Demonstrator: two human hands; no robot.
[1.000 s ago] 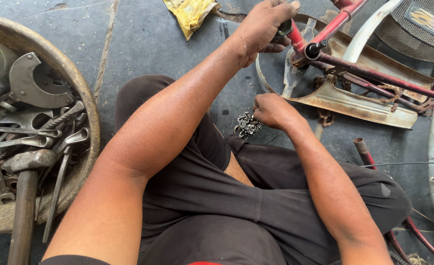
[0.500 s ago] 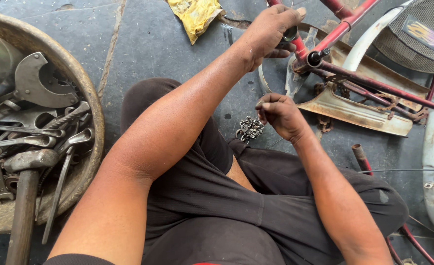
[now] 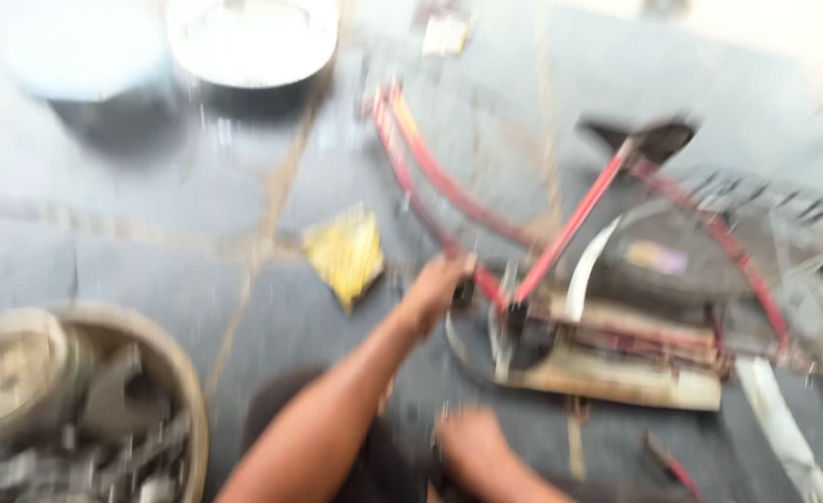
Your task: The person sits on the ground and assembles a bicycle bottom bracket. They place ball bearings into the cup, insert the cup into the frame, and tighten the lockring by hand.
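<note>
on the grey floor [image 3: 150, 242], left hand [image 3: 439, 289] touches red bicycle frame [image 3: 570, 224]

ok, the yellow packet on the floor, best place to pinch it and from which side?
Pinch the near pointed corner of the yellow packet, coming from the person's side. It lies flat on the floor with that corner toward them and bare floor around it. The view is blurred, so the edge detail is uncertain.

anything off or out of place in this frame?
The red bicycle frame lies flat on the floor rather than standing. A crumpled yellow wrapper sits loose beside it. The left hand grips the frame. Heavy blur hides finer detail.
</note>
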